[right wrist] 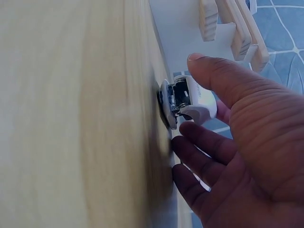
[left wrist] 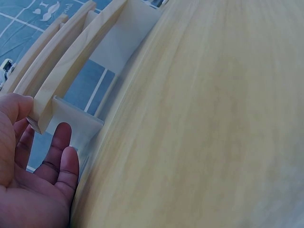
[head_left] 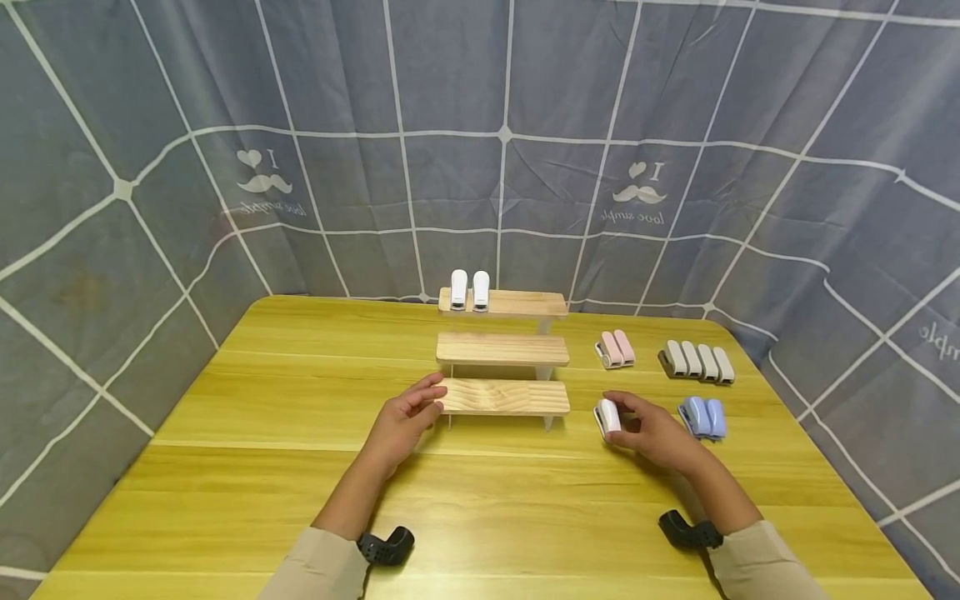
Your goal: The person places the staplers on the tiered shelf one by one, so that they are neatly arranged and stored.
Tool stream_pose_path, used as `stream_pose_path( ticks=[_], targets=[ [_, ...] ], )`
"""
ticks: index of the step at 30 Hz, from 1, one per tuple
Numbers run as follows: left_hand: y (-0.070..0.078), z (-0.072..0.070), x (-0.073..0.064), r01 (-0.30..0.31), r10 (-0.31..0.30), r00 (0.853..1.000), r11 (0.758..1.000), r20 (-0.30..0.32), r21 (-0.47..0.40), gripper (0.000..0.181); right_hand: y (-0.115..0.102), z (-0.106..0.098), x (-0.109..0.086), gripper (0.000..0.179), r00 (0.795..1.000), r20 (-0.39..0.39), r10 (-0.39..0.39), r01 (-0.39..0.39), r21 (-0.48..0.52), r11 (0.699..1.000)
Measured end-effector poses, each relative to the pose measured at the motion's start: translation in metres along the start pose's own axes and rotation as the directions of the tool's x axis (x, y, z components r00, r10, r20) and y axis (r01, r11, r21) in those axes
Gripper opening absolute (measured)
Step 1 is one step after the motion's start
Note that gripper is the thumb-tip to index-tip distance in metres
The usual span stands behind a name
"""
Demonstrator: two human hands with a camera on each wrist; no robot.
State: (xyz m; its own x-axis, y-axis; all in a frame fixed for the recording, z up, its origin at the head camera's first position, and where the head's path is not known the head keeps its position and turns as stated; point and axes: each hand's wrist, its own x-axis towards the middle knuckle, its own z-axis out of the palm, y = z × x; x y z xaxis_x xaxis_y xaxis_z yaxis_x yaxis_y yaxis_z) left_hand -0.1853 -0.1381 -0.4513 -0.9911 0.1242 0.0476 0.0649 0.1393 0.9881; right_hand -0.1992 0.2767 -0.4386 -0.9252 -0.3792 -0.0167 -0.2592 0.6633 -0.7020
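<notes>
My left hand [head_left: 405, 421] is at the left end of the lowest board of a three-tier wooden display stand [head_left: 504, 397]; its thumb and index finger pinch the board's end [left wrist: 43, 111], with the other fingers loosely bent below. To the right of the stand, my right hand [head_left: 656, 433] holds a white mini stapler [head_left: 609, 418] between thumb and index finger, low at the tabletop. In the right wrist view the stapler [right wrist: 197, 99] shows its metal mouth, and the remaining fingers are spread beneath. Two white mini staplers [head_left: 469, 291] stand side by side on the top board's left part.
On the right of the wooden table [head_left: 300, 500] lie two pink staplers [head_left: 617, 349], a row of several pale grey staplers [head_left: 699, 362] and two blue staplers [head_left: 705, 417]. A grey-blue checked curtain [head_left: 457, 183] surrounds the table's back and sides.
</notes>
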Motion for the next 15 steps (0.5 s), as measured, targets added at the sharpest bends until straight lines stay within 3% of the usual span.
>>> stream_pose_path(
  ticks=[15],
  targets=[
    [-0.0002,0.0006,0.0006,-0.003,0.003,1.0,1.0,-0.008,-0.004,0.028,0.0019,-0.0003,-0.0011,0.07,1.0,0.01,-0.014,0.015,-0.02,1.0]
  ],
)
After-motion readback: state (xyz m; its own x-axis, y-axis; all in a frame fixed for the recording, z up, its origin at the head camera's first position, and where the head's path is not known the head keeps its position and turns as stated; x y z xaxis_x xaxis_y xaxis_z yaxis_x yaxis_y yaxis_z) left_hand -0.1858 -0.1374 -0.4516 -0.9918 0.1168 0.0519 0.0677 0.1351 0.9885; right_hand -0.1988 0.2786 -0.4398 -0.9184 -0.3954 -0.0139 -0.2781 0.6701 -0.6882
